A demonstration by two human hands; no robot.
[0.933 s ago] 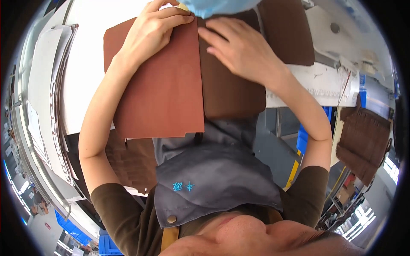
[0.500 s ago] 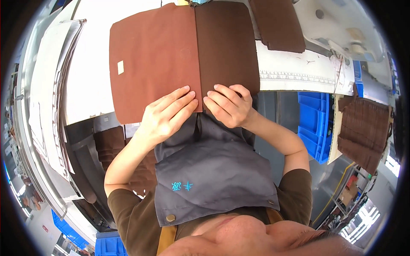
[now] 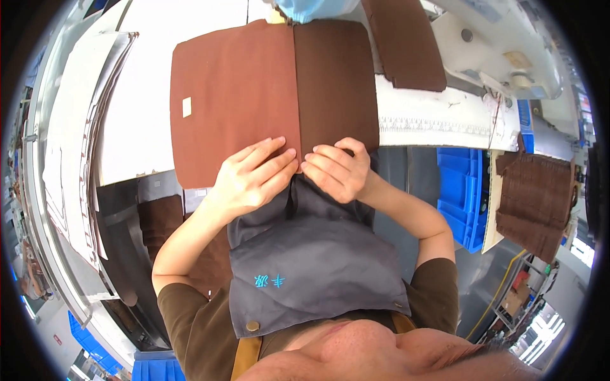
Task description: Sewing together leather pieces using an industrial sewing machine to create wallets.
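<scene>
A fabric piece lies over the worktable in front of me, its left part reddish brown (image 3: 232, 101) and its right part dark brown (image 3: 337, 82). The two parts meet along a straight line running away from me. A small pale yellow sticker (image 3: 187, 107) sits on the reddish part. At the near end of that line, my left hand (image 3: 251, 178) grips the edge, fingertips on top and thumb hidden. Close beside it, my right hand (image 3: 340, 171) has curled fingers on the dark part's near edge; its thumb is also out of sight.
White worktable (image 3: 136, 133) with a printed ruler (image 3: 432, 125) at right. Dark brown fabric (image 3: 406, 44) lies beyond the piece, near a white machine (image 3: 489, 44). Blue crates (image 3: 460, 197) and stacked brown fabric (image 3: 534, 203) stand right; white sheets (image 3: 76, 140) stand left. A light blue item (image 3: 318, 7) shows at the far edge.
The fabric sits slightly nearer in view, along with the table. Both hands have drawn in at the near end of the joining line, and the right fingers are more curled.
</scene>
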